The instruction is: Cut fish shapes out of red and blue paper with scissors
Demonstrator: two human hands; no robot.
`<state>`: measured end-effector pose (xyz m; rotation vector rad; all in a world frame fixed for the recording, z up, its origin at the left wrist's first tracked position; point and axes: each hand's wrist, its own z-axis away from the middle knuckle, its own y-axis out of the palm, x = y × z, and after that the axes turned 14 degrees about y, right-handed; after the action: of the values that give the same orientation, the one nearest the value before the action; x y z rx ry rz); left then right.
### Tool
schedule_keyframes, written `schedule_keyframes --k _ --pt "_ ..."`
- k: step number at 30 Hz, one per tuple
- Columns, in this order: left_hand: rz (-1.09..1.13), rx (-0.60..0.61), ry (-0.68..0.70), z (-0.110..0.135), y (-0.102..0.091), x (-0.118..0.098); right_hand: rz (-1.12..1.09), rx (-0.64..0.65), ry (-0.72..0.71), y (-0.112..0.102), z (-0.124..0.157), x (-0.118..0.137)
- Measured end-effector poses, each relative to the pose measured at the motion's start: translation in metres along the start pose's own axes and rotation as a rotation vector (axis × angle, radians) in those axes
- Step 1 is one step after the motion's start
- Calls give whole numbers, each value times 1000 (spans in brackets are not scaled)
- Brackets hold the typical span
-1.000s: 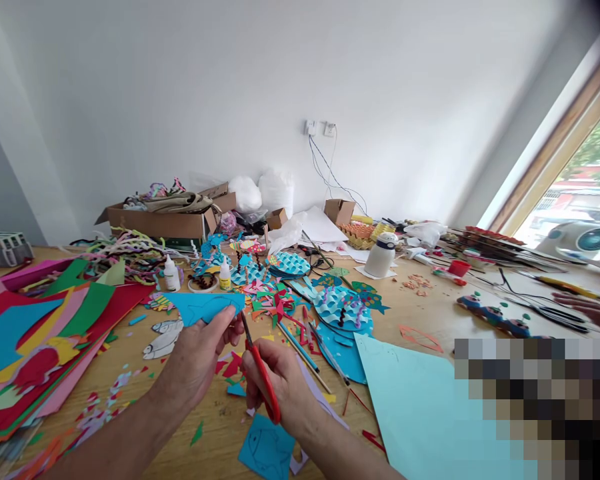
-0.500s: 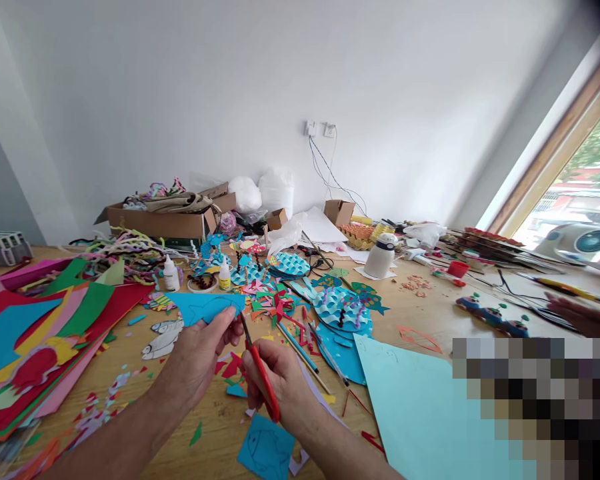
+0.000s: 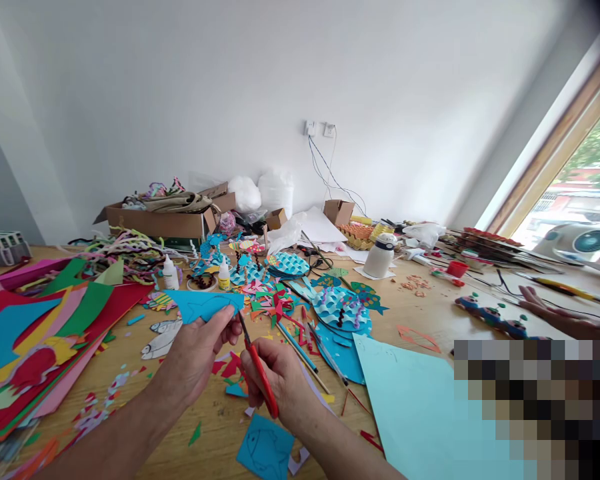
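Between the thumb and fingers of my left hand (image 3: pixel 200 353) is a piece of blue paper (image 3: pixel 195 305) with a fish outline drawn on it. My right hand (image 3: pixel 275 373) grips red-handled scissors (image 3: pixel 263 377), whose blades point up at the paper's right edge. Whether the blades touch the paper, I cannot tell. Below my hands lies a blue square (image 3: pixel 266 447) with another drawn fish. Black-and-white paper fish (image 3: pixel 163 339) rest left of my left hand, and coloured scraps (image 3: pixel 230 367) are scattered under both hands.
Coloured paper sheets (image 3: pixel 85 310) spread at the left. Glue bottles (image 3: pixel 224 275) stand behind my hands. Blue wavy paper crafts (image 3: pixel 337 310), pencils (image 3: pixel 300 350) and a large pale blue sheet (image 3: pixel 415 407) lie to the right. Another person's hand (image 3: pixel 565 313) is at the far right.
My hands, the blue paper and the scissors have barely shifted. At the far right the other person's hand has risen slightly and moved left, its fingers more stretched out.
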<state>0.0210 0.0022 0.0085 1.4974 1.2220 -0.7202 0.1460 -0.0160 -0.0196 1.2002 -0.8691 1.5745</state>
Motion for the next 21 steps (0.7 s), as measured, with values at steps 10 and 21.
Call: schedule_keyframes --k 10,21 --pt "5 -10 9 -1 0 0 5 20 -43 -2 -3 -3" --pt "49 -2 5 -1 -2 3 22 15 -23 -2 -3 -2"
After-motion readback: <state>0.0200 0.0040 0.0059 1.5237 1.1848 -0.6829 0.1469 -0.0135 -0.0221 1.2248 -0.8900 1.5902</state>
